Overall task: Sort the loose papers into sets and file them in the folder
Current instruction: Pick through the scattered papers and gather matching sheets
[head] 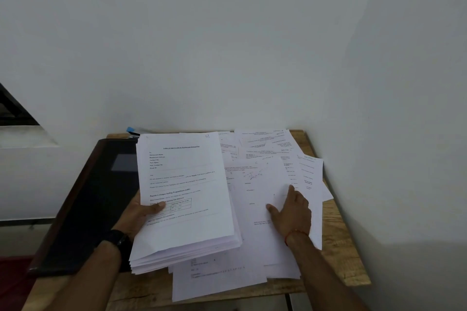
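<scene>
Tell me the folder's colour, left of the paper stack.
The flat rectangular folder is dark brown, nearly black; head view shows it.

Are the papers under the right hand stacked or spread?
Spread: the loose papers overlap at differing angles beneath the right hand.

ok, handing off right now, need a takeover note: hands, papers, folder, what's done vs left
Left hand grips the gathered stack, thumb on its top sheet.
Right hand lies flat, fingers straight, on the loose papers spread over the right of the table.
Folder lies at the left, partly hidden by the stack.
Done: one stack collected.
Left: sort the spread sheets and file everything; nothing visibly filed yet.
</scene>
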